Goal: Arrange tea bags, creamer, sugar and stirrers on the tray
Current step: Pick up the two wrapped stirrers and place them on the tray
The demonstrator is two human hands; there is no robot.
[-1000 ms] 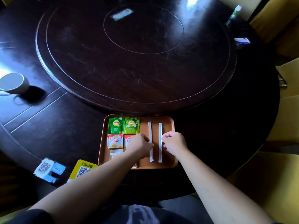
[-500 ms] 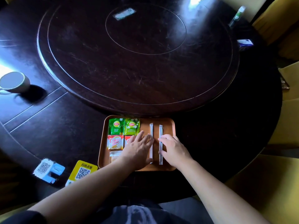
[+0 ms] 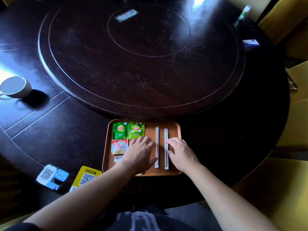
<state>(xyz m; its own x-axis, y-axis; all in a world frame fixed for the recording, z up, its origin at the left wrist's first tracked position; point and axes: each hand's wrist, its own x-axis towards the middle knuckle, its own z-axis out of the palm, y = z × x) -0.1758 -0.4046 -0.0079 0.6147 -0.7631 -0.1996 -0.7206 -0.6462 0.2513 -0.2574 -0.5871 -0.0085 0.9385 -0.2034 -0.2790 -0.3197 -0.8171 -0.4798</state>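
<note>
An orange-brown tray (image 3: 175, 127) lies at the near edge of the dark round table. Two green Lipton tea bags (image 3: 120, 130) (image 3: 136, 130) sit side by side at its far left. Below them is a red Coffee-mate creamer packet (image 3: 119, 146); a second one is mostly under my left hand. A white sugar packet (image 3: 117, 160) peeks out below. Two white wrapped stirrers (image 3: 157, 142) (image 3: 166, 157) lie parallel on the right half. My left hand (image 3: 140, 152) lies flat, fingers spread, left of the stirrers. My right hand (image 3: 181, 152) rests flat beside the right stirrer, fingertips touching it.
A raised dark turntable (image 3: 141, 55) fills the table's middle. A white mug (image 3: 14, 87) stands at the far left. A white-blue QR stand (image 3: 51, 175) and a yellow QR card (image 3: 86, 176) lie left of the tray. A small box (image 3: 250, 44) and a slim green-white tube (image 3: 242, 16) sit far right.
Both hands were pinching the stirrers a second ago; they have since opened out flat on the tray, the left spreading over the packets, the right alongside the right stirrer.
</note>
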